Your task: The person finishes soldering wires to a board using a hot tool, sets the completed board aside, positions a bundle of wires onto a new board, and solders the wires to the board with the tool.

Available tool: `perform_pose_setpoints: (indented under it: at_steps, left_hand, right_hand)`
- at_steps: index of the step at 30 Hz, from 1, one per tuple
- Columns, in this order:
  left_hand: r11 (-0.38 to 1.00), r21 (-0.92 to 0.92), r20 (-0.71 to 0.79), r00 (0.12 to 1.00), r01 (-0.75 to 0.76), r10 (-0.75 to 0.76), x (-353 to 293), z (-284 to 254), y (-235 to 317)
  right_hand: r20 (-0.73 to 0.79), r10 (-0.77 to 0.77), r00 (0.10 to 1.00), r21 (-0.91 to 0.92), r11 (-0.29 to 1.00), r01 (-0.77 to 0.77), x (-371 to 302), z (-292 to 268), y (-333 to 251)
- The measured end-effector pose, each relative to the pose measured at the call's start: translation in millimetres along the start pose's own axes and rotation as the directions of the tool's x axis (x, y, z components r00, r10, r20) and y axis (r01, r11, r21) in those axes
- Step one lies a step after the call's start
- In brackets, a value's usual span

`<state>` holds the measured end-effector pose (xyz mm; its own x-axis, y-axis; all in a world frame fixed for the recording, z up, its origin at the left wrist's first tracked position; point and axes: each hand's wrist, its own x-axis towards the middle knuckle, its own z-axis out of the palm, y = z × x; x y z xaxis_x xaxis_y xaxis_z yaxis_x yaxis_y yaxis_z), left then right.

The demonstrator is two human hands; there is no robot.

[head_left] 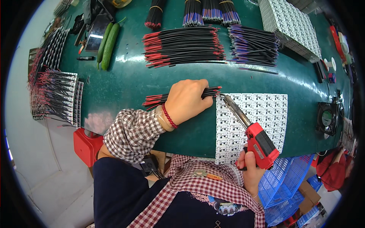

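Note:
My left hand (190, 99) is closed around a small bundle of black wires (161, 98) with red ends. The wire tips poke out past my fingers at the upper left corner of a white circuit board panel (251, 110). In my right hand (249, 167) is a red and black soldering gun (261, 146), gripped by its handle. Its metal tip slants up and left, reaching that same corner beside the wire ends. Whether tip and wire touch is too small to tell. The panel lies flat at the table's front edge, partly covered by the gun.
Loose black-red wires (186, 45) and black-purple wires (253, 45) lie beyond my hands, with tied bundles (213, 10) behind. Wired panels (61, 95) stand at left near two cucumbers (110, 45). Stacked panels (291, 26) and a small fan (327, 118) are at right. Blue baskets (283, 182) stand below.

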<state>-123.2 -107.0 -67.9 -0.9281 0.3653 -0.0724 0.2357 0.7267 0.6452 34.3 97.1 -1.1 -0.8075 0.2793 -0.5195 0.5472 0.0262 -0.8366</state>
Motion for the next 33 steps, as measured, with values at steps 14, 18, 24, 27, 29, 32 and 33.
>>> perform_pose_setpoints:
  at_steps: [14,18,24,27,29,32,33]
  left_hand:
    - [1.0,0.014,0.001,1.0,-0.008,0.008,0,1,0]
    - [0.999,0.016,-0.018,0.999,-0.028,0.028,0,2,-2]
    - [0.999,-0.033,0.008,0.999,-0.034,0.034,2,-2,-1]
    - [0.997,-0.055,0.024,0.998,-0.048,0.05,2,-3,-2]
    - [0.995,-0.067,0.02,0.997,-0.068,0.07,2,-4,-2]
    - [0.997,-0.06,0.051,0.997,-0.056,0.059,2,-7,1]
    - [0.996,-0.067,0.048,0.996,-0.066,0.069,1,-7,1]
  right_hand:
    - [0.038,-0.137,0.99,0.054,0.989,0.135,-1,-15,13]
    - [0.061,-0.126,0.99,0.024,0.992,0.125,-2,-19,15]
    - [0.104,-0.07,0.992,0.003,0.998,0.07,-1,-15,17]
    - [0.093,-0.098,0.991,0.025,0.995,0.097,-2,-12,18]
    - [0.096,-0.096,0.991,0.02,0.995,0.094,-1,-13,18]
    - [0.086,-0.08,0.993,0.0,0.997,0.08,0,-13,24]
    - [0.077,-0.066,0.995,-0.016,0.998,0.068,0,-13,25]
